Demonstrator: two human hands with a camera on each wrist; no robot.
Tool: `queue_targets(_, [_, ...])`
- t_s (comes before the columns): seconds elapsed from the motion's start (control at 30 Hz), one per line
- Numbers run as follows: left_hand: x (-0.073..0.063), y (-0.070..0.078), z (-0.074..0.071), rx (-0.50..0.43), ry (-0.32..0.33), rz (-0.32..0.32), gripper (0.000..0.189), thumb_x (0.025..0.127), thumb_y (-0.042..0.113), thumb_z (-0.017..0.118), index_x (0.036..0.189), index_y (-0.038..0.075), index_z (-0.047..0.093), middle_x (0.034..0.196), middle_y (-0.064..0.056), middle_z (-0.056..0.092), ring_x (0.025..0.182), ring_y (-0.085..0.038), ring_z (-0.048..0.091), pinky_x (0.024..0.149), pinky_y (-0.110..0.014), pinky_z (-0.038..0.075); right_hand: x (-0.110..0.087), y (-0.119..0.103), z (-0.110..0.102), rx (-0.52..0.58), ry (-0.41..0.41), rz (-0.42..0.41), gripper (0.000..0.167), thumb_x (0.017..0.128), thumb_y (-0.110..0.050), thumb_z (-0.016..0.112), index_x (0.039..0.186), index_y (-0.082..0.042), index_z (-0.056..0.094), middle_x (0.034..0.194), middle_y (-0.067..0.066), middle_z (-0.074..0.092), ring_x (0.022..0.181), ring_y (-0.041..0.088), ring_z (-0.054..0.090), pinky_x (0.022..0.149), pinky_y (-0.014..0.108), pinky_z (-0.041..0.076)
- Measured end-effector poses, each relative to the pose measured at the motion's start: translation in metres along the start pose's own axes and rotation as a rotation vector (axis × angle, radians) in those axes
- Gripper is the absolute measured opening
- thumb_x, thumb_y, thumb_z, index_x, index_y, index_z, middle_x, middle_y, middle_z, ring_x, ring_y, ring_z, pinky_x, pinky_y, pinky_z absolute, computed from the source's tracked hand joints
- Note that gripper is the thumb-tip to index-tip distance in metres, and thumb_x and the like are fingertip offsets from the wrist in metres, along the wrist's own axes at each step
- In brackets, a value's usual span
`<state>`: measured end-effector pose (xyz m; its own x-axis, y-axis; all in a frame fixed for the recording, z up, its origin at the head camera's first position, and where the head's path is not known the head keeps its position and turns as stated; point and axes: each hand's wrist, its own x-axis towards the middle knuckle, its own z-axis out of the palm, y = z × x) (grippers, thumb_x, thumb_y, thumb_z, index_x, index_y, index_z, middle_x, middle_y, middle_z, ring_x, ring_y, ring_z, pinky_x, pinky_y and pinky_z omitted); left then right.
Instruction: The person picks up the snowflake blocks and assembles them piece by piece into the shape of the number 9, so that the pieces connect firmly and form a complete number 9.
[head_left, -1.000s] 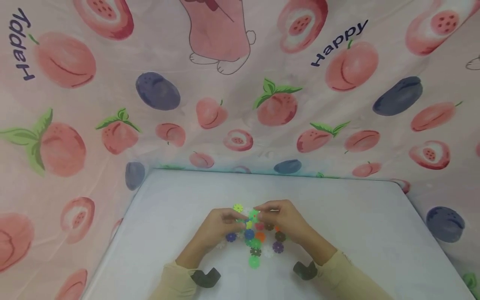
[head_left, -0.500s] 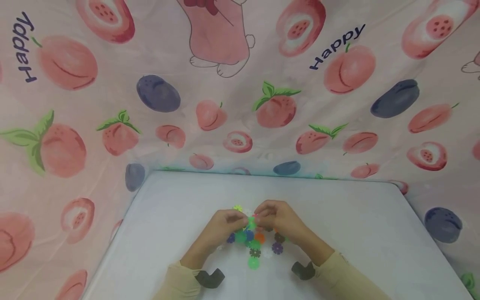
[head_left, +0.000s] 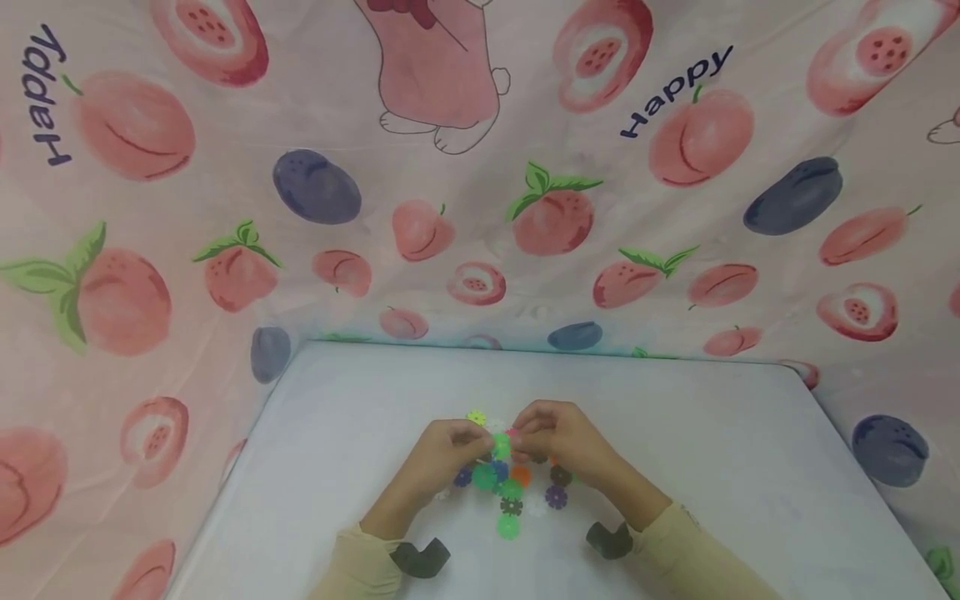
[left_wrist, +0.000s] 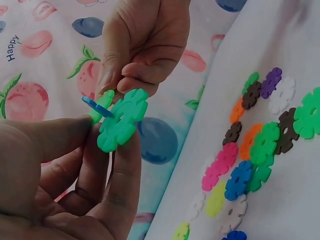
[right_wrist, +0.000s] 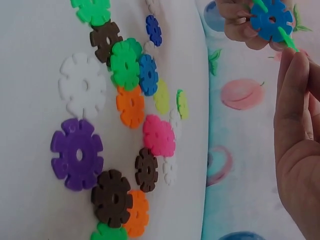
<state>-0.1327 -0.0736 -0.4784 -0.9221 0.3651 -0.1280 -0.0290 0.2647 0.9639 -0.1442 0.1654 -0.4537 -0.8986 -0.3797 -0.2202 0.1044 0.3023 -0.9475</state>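
Both hands meet above the table, holding small notched plastic discs joined together. My left hand point(head_left: 450, 446) pinches the joined discs between thumb and fingers. A green disc point(left_wrist: 122, 120) faces the left wrist camera, with a blue disc point(right_wrist: 272, 20) slotted across it. A light green disc point(left_wrist: 102, 106) also slots into the blue one, between the fingertips of both hands. My right hand point(head_left: 562, 433) pinches the edge of this light green disc, seen nearly edge-on in the right wrist view. Fingers partly cover the joints.
Loose notched discs lie on the white table point(head_left: 675, 467) under the hands, among them a purple disc point(right_wrist: 77, 154), a white disc point(right_wrist: 82, 85), a pink disc point(right_wrist: 159, 135) and several others. Patterned fruit cloth point(head_left: 480, 208) hangs behind the table and at its sides.
The light green disc in the right hand has shifted left and down, meeting the left hand's discs. Fingertips are closer together, and a darker green disc now shows below the left hand.
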Motion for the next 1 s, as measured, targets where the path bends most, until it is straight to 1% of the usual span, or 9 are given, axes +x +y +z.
queue_targets(0.07, [-0.001, 0.001, -0.001, -0.004, 0.01, -0.001, 0.025, 0.097, 0.033, 0.069, 0.106, 0.011, 0.076, 0.096, -0.002, 0.076, 0.09, -0.017, 0.07, 0.083, -0.034, 0.057, 0.0, 0.002, -0.002, -0.005, 0.0, -0.009, 0.03, 0.09, -0.023, 0.078, 0.109, -0.002, 0.067, 0.1, 0.022, 0.075, 0.092, 0.045, 0.072, 0.079, 0.05, 0.06])
queue_targets(0.13, [-0.001, 0.001, -0.001, -0.007, 0.016, -0.004, 0.025, 0.097, 0.033, 0.069, 0.106, 0.011, 0.076, 0.097, -0.003, 0.076, 0.089, -0.017, 0.071, 0.082, -0.034, 0.058, 0.0, 0.004, -0.005, -0.015, 0.003, -0.012, 0.031, 0.09, -0.022, 0.078, 0.11, -0.001, 0.066, 0.1, 0.022, 0.075, 0.092, 0.046, 0.072, 0.082, 0.052, 0.06])
queue_targets(0.33, [0.0, -0.001, -0.002, -0.011, 0.025, -0.023, 0.026, 0.096, 0.035, 0.069, 0.106, 0.012, 0.075, 0.099, -0.003, 0.075, 0.089, -0.018, 0.07, 0.082, -0.033, 0.057, 0.002, 0.009, -0.01, -0.014, 0.016, 0.004, 0.032, 0.09, -0.019, 0.077, 0.112, 0.002, 0.065, 0.094, 0.014, 0.075, 0.091, 0.042, 0.074, 0.085, 0.049, 0.061])
queue_targets(0.47, [-0.001, -0.001, -0.002, -0.014, 0.032, -0.037, 0.027, 0.096, 0.036, 0.07, 0.107, 0.012, 0.075, 0.099, -0.003, 0.074, 0.09, -0.018, 0.069, 0.082, -0.032, 0.057, 0.004, 0.014, -0.013, -0.058, 0.051, 0.07, 0.028, 0.092, -0.018, 0.075, 0.113, -0.002, 0.066, 0.094, 0.01, 0.076, 0.09, 0.034, 0.075, 0.084, 0.043, 0.061])
queue_targets(0.57, [-0.002, 0.0, -0.002, -0.014, 0.036, -0.05, 0.027, 0.096, 0.037, 0.069, 0.107, 0.013, 0.075, 0.1, -0.002, 0.074, 0.092, -0.018, 0.069, 0.083, -0.032, 0.057, 0.008, 0.021, -0.016, -0.123, 0.097, 0.138, 0.025, 0.091, -0.02, 0.077, 0.11, -0.008, 0.068, 0.094, 0.006, 0.076, 0.088, 0.025, 0.074, 0.082, 0.037, 0.061])
queue_targets(0.63, [-0.002, 0.0, -0.002, -0.015, 0.038, -0.055, 0.027, 0.096, 0.037, 0.069, 0.107, 0.014, 0.074, 0.101, -0.002, 0.074, 0.094, -0.02, 0.07, 0.084, -0.032, 0.057, 0.011, 0.026, -0.019, -0.165, 0.131, 0.164, 0.022, 0.089, -0.021, 0.078, 0.106, -0.011, 0.069, 0.093, 0.004, 0.075, 0.086, 0.021, 0.073, 0.08, 0.034, 0.061])
queue_targets(0.73, [-0.003, -0.001, -0.003, -0.022, 0.04, -0.054, 0.027, 0.096, 0.037, 0.069, 0.108, 0.013, 0.074, 0.102, -0.002, 0.074, 0.098, -0.024, 0.07, 0.085, -0.033, 0.058, 0.016, 0.034, -0.022, -0.253, 0.177, 0.171, 0.015, 0.087, -0.02, 0.08, 0.098, -0.015, 0.071, 0.089, 0.001, 0.073, 0.081, 0.019, 0.069, 0.074, 0.032, 0.06])
queue_targets(0.83, [-0.003, -0.002, -0.004, -0.027, 0.04, -0.052, 0.028, 0.097, 0.037, 0.069, 0.108, 0.012, 0.074, 0.102, -0.003, 0.074, 0.099, -0.024, 0.071, 0.087, -0.035, 0.058, 0.019, 0.042, -0.023, -0.358, 0.204, 0.168, 0.011, 0.086, -0.02, 0.08, 0.093, -0.018, 0.072, 0.086, -0.001, 0.072, 0.079, 0.017, 0.066, 0.07, 0.032, 0.058])
queue_targets(1.0, [-0.003, -0.005, -0.005, -0.016, 0.048, -0.06, 0.026, 0.097, 0.036, 0.069, 0.108, 0.013, 0.074, 0.101, -0.003, 0.074, 0.095, -0.019, 0.07, 0.086, -0.034, 0.058, 0.022, 0.049, -0.021, -0.459, 0.2, 0.207, 0.014, 0.083, -0.024, 0.084, 0.094, -0.02, 0.074, 0.091, -0.005, 0.073, 0.085, 0.014, 0.066, 0.077, 0.034, 0.059])
